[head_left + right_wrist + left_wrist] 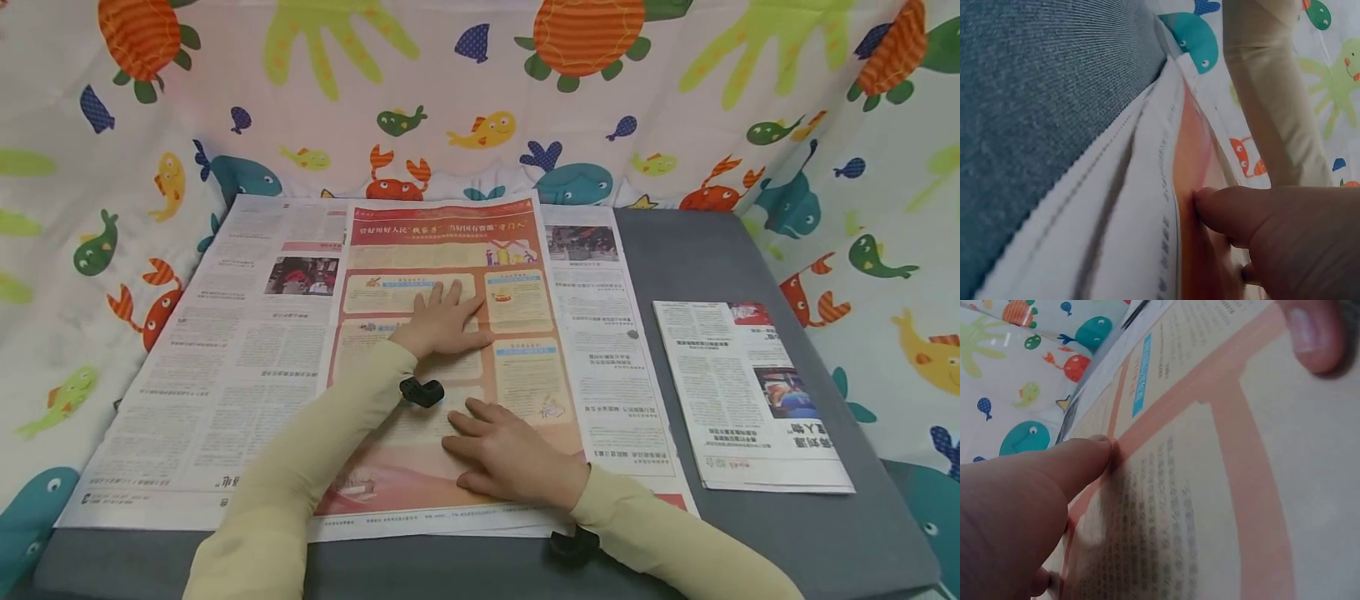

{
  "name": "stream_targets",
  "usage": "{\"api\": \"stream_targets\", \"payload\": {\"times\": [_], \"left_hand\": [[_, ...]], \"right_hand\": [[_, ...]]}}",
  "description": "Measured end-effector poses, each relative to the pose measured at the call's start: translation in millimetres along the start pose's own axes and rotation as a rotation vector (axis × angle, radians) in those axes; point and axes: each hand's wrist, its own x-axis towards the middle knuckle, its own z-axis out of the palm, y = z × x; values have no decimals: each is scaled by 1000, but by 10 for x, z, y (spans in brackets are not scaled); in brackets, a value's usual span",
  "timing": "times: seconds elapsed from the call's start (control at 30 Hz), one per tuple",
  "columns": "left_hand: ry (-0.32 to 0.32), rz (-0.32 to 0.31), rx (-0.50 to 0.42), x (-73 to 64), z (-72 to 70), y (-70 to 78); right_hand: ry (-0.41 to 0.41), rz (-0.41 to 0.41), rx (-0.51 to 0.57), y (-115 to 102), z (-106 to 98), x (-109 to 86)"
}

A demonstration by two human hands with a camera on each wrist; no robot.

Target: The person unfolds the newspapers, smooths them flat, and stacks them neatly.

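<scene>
A red and orange printed newspaper page lies lengthwise over an opened newspaper spread. My left hand rests on the middle of the red page with fingers spread; in the left wrist view its thumb touches the paper. Lower down, my right hand lies on the same page near its bottom, fingers extended to the left. The right wrist view shows that thumb on the orange print, beside the white bottom margin, where paper edges lie layered.
On the right of the grey table lies a folded newspaper. A white curtain with sea animals closes off the back and both sides. A black wrist strap shows at the left sleeve.
</scene>
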Motion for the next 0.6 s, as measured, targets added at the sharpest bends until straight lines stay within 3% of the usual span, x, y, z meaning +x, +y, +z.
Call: {"api": "stream_targets", "payload": {"times": [0.23, 0.47, 0.6], "left_hand": [[6, 2, -11, 55, -16, 0], [51, 51, -39, 50, 27, -112], [80, 89, -58, -23, 54, -219]], "right_hand": [[3, 21, -4, -42, 3, 63], [-3, 37, -6, -55, 30, 156], [-9, 48, 5, -51, 47, 171]]}}
